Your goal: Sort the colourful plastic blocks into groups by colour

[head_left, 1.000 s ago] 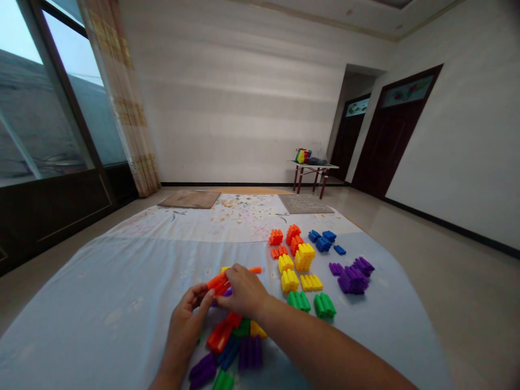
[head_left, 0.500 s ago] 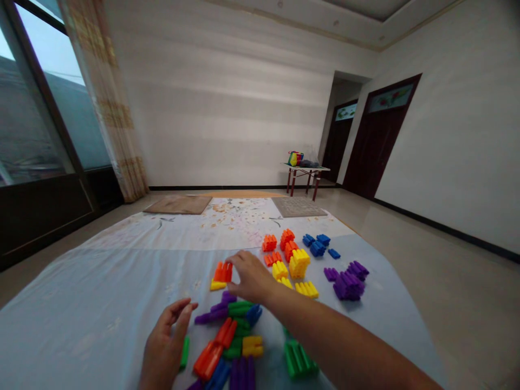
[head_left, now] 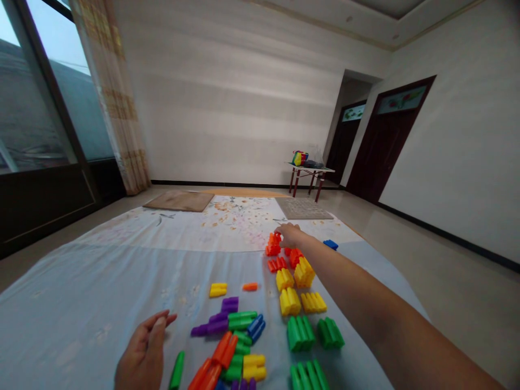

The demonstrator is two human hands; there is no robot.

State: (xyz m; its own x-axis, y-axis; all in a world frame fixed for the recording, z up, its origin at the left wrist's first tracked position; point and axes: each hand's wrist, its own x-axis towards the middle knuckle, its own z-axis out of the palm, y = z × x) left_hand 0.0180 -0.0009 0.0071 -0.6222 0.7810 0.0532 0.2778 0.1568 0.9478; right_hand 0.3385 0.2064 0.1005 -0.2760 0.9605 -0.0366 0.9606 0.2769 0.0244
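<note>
My right hand [head_left: 290, 234] reaches far forward, its fingers closed on an orange-red plastic building block [head_left: 274, 238] at the orange-red group. That block rests against or on another one there; the contact is partly hidden by the fingers. Near the front left, my left hand [head_left: 142, 346] hovers over the sheet with its fingers extended and holds nothing. A single green block [head_left: 176, 370] lies just right of it. Between the hands is a mixed heap of purple [head_left: 217, 324], green, blue [head_left: 256, 328], orange-red [head_left: 225, 349] and yellow blocks [head_left: 254, 367].
Yellow blocks [head_left: 304, 272] and green blocks [head_left: 300, 333] stand grouped under and beside my right forearm. A yellow block [head_left: 218, 290] and a small orange piece [head_left: 251, 286] lie beyond the heap. One blue block [head_left: 330, 245] shows past the forearm. Two mats [head_left: 181, 201] lie farther back.
My right hand has carried the orange-red block from beyond the heap rightward and away to the orange-red group. A small orange piece is now visible there. My left hand has drawn slightly left.
</note>
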